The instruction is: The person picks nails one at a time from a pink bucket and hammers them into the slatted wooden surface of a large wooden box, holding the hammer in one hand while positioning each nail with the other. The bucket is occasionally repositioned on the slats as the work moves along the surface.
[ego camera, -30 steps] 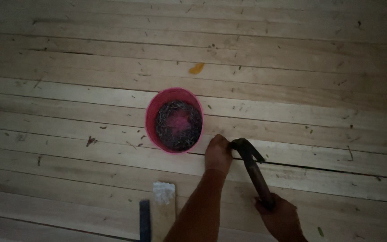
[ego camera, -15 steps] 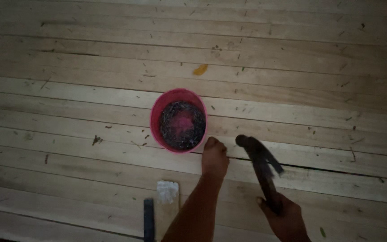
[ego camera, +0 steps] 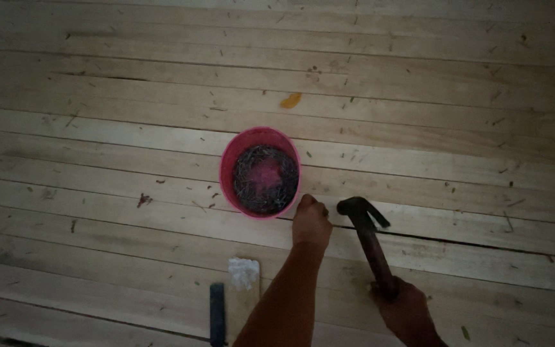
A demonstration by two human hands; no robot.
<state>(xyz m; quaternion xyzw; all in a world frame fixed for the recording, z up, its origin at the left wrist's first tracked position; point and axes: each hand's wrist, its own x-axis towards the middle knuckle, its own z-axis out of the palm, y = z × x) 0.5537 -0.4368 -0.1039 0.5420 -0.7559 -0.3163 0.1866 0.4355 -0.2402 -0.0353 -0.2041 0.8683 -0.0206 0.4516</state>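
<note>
My right hand grips the handle of a dark claw hammer, whose head hovers just right of my left hand. My left hand rests with fingers pinched down on a pale wooden plank, right beside a pink round bucket. The bucket holds a dark tangle of small nails. Whether a nail sits under my left fingers is too dim to tell.
The floor is made of long pale planks with dark gaps between them. A short wooden piece with a white end and a dark narrow bar lie near the bottom edge. An orange leaf lies beyond the bucket.
The hammer head has swung slightly right and back from my left hand, then come close again. My left hand stays on the plank by the bucket.
</note>
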